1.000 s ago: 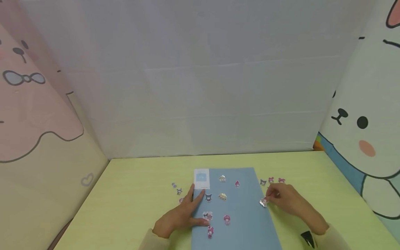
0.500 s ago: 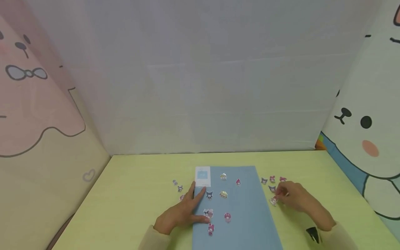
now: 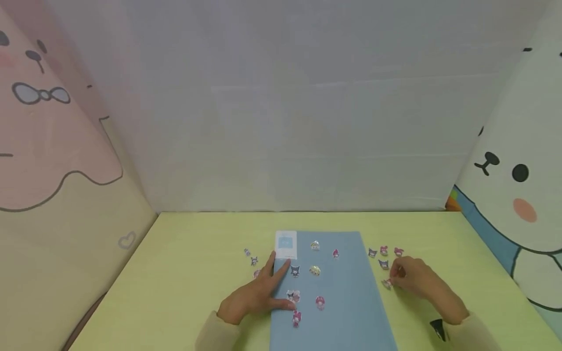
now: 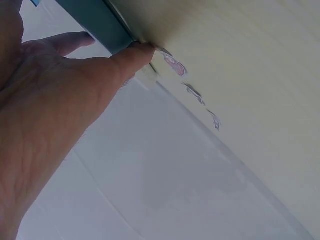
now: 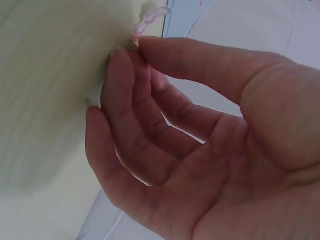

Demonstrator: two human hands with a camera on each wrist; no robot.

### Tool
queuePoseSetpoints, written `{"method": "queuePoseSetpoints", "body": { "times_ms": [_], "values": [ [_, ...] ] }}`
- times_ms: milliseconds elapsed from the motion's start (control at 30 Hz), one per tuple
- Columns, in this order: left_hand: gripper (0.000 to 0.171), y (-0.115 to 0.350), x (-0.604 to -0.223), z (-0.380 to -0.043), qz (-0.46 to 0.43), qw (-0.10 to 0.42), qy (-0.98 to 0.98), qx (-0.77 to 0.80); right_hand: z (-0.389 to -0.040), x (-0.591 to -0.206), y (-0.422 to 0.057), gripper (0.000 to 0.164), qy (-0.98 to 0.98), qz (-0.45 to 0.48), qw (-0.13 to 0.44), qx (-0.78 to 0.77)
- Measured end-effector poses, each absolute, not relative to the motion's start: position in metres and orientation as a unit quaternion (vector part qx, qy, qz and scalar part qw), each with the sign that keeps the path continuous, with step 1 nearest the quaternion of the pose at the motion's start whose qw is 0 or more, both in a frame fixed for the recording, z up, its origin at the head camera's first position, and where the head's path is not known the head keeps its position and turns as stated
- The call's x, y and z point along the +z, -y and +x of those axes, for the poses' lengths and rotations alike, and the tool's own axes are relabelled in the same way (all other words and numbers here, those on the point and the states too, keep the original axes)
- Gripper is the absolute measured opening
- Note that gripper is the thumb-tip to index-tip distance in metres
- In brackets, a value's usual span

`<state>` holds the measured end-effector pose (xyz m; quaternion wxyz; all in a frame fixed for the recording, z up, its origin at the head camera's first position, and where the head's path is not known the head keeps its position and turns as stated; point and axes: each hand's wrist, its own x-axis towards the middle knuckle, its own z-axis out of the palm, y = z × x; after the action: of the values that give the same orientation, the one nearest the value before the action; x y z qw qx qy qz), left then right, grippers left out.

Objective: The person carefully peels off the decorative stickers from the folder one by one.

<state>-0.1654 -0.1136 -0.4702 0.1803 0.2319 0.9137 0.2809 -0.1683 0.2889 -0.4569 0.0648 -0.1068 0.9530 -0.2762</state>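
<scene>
The left hand (image 3: 254,296) lies at the left edge of the board (image 3: 347,287), its fingers straight and spread, one tip against that edge and the thumb on the surface. Just right of the board, the right hand (image 3: 411,278) pinches a small sticker (image 3: 386,283) between thumb and finger, tilted up off the worktop (image 3: 197,273). The step in hand appears to be handling this one sticker while the board is kept steady. The next move seems to call for a light, sure pinch on its rim and little pressure from the left hand.

Counted from near to far: one black piece (image 3: 438,329), right of the board and partly behind the sleeve (image 3: 471,334); seven board stickers (image 3: 320,302), scattered over the board, two of them close by the left thumb; three left stickers (image 3: 254,261), in a slanting row left of the board; four right stickers (image 3: 384,264), loose to its right beyond the pinched one; one card (image 3: 286,242) at the board's far left corner.
</scene>
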Motion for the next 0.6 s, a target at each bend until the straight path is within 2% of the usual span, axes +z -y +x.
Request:
{"method": "queuePoseSetpoints", "body": {
  "times_ms": [467, 600],
  "values": [
    [0.104, 0.1131, -0.4668, -0.1647, 0.23, 0.178, -0.914, 0.282, -0.1691, -0.4564, -0.2901, 0.014, -0.962, -0.092, 0.073, -0.247],
    [0.104, 0.1129, -0.4677, -0.1637, 0.228, 0.179, -0.913, 0.286, -0.17, -0.4558, -0.2881, 0.015, -0.961, -0.08, 0.091, -0.251]
  ]
}}
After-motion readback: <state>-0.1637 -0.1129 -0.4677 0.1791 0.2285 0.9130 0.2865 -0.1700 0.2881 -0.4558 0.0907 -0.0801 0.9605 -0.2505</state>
